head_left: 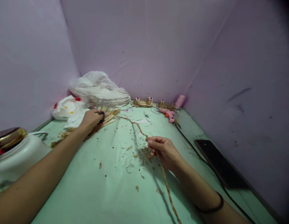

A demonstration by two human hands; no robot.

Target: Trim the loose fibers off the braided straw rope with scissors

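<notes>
Cord: twisted, tan, clamped between the thumb and forefinger of the right hand. From these fingertips one length runs away and to the left, its thin end near the strips; the other emerges below the hand and extends toward the viewer, out of view.

Left hand: farther away and to the left of the right fingers, curled at a black loop over pale, dry strips; whether its fingers are closed on the loop cannot be told.

Scraps: scattered on the green table, below and to the left of the right fingertips.

Fibres: partly behind the left forearm, nearer the viewer than the left fingers. White pot: to the left of that forearm. White bag, with red and yellow marks: left of the left fingers. Clear bag: beyond them, by the wall.

Beyond the right fingers, near the wall: a woven piece with red-and-white tops, a second piece to its right, a pink spool, and a pink glue gun.

Cable and phone: right of the right fingers. Dark band: around the right forearm.
</notes>
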